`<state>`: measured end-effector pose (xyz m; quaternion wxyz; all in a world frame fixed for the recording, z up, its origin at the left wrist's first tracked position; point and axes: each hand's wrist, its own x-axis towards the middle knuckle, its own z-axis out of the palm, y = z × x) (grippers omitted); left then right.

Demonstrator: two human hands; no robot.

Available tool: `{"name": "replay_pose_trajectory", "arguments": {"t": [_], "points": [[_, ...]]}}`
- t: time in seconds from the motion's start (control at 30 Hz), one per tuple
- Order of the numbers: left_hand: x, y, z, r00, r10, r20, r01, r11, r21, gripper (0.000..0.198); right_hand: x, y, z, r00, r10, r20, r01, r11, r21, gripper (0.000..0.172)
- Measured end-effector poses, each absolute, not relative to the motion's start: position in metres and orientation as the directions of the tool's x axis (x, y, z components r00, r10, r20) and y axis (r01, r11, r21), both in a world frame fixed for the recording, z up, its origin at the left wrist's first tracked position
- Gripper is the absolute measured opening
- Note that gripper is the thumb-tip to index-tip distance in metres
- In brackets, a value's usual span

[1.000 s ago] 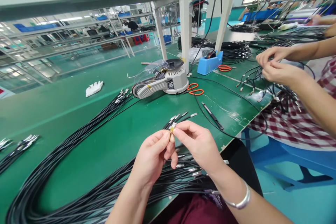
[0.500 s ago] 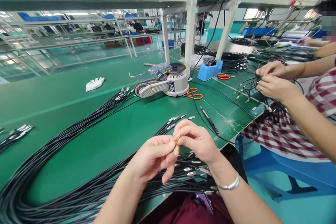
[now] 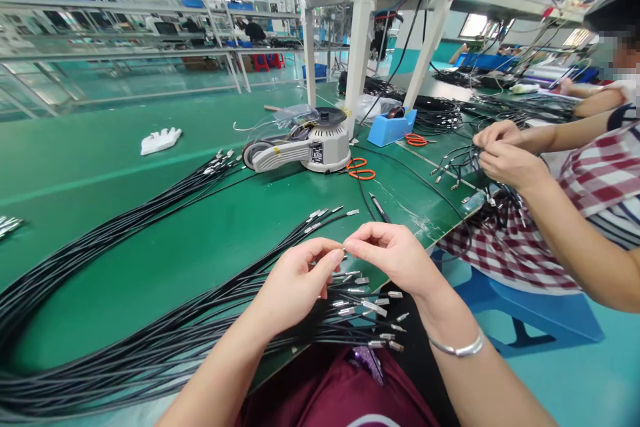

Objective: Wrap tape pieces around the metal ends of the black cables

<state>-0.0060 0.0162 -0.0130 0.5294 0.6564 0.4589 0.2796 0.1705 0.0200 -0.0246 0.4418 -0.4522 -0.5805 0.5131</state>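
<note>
My left hand (image 3: 294, 283) and my right hand (image 3: 395, 255) meet fingertip to fingertip over the near edge of the green table (image 3: 100, 180). Both pinch the small metal tip of a black cable (image 3: 343, 251); most of that tip is hidden by my fingers. Under my hands lies a thick bundle of black cables (image 3: 150, 347) with several silver tips (image 3: 370, 310) fanned out towards my lap. A second strand of cables (image 3: 150, 210) runs up the table to the left.
A grey tape dispenser (image 3: 305, 143) stands mid-table, with orange scissors (image 3: 360, 170), a black pen (image 3: 380, 207) and a blue tape holder (image 3: 390, 125) near it. A white glove (image 3: 160, 140) lies far left. On the right, a person's hands (image 3: 500, 150) handle cables.
My hands have dropped slightly and spread, the pinch now at the very fingertips. The yellow tape piece seen a second ago no longer shows. The view has shifted.
</note>
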Motion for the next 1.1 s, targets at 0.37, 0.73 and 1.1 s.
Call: {"name": "replay_pose_trajectory", "arguments": {"t": [0.37,0.73,1.1], "points": [[0.005,0.009,-0.01,0.467,0.859,0.211,0.475,-0.445,0.759,0.026,0.188,0.011,-0.018,-0.269,0.963,-0.001,0.259,0.071,-0.963,0.017],[-0.038,-0.002,0.0,0.351,0.936,-0.023,0.748,-0.266,0.608,0.035,0.19,0.012,-0.041,-0.2,0.979,0.046,0.222,0.091,-0.971,0.023],[-0.038,-0.011,-0.018,0.415,0.908,0.048,0.774,-0.38,0.506,0.022,0.189,0.007,-0.038,-0.159,0.987,-0.034,0.233,0.005,-0.973,0.024]]}}
